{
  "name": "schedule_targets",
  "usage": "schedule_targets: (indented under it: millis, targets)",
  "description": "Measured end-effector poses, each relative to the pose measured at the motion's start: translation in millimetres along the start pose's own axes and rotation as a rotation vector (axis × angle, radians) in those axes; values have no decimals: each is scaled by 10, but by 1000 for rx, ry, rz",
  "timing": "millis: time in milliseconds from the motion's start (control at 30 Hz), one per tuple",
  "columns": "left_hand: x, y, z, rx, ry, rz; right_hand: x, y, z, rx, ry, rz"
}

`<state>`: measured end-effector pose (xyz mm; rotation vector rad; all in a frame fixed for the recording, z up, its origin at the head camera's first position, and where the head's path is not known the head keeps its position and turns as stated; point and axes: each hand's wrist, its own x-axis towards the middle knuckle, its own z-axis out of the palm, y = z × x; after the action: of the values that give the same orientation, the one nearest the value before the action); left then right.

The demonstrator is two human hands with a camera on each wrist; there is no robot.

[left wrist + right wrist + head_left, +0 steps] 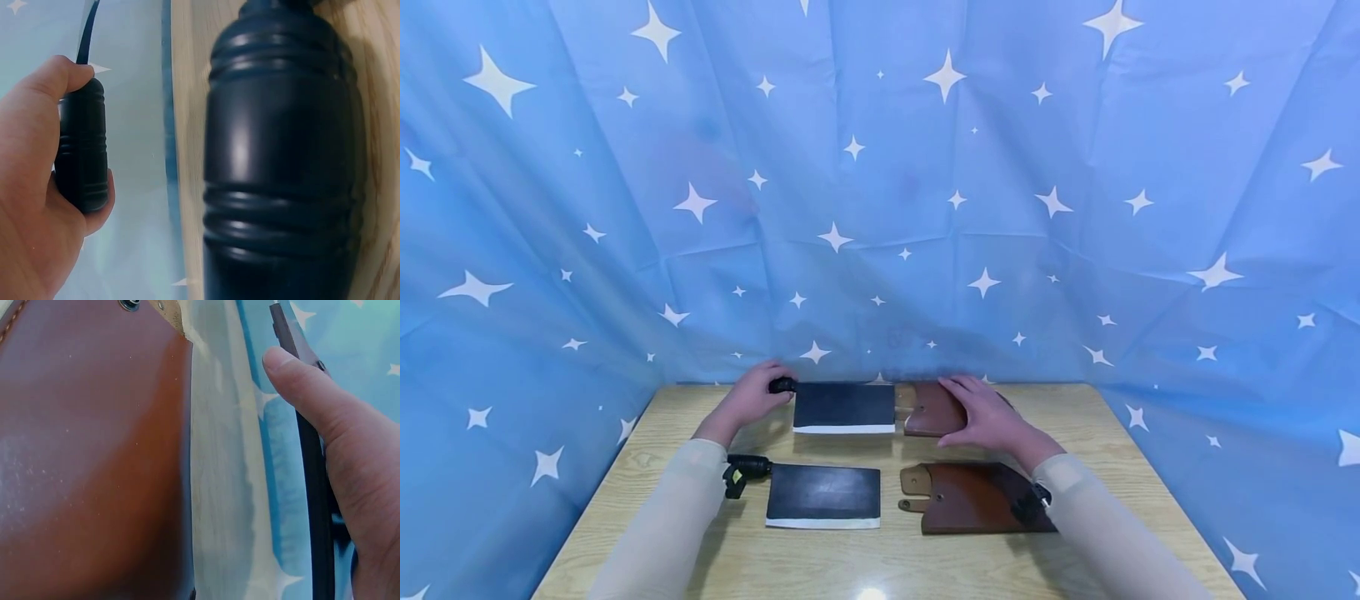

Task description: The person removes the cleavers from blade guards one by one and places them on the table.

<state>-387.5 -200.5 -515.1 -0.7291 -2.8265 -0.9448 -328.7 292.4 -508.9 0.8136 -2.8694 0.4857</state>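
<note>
At the table's far side my left hand (754,393) grips a cleaver (844,406) by its black handle (84,144). Its dark blade with a pale lower edge points right and looks lifted off the tabletop. A brown leather sheath (927,410) is held by my right hand (988,417), thumb on the near face; the right wrist view shows this sheath edge-on (310,469). The blade's end meets the sheath's mouth flap, and I cannot tell whether any of it is inside. A second cleaver (823,493) and a second sheath (970,500) lie nearer me.
The pale wooden table (820,567) carries both pairs. Blue star-printed cloth (880,208) hangs behind and along both sides, close to the table's edges. The second cleaver's handle (284,137) lies below my left wrist; the second sheath is partly covered by my right forearm.
</note>
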Motion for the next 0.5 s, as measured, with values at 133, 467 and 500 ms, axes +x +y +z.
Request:
schedule_targets:
  millis: [133, 467, 500]
  targets:
    - [-17, -14, -6, 4, -9, -12, -28, 18, -19, -8, 10, -7]
    - [-62, -60, -15, 10, 14, 31, -85, 164, -9, 2, 2, -23]
    - [-69, -68, -15, 9, 17, 34, -90, 175, -6, 0, 2, -24]
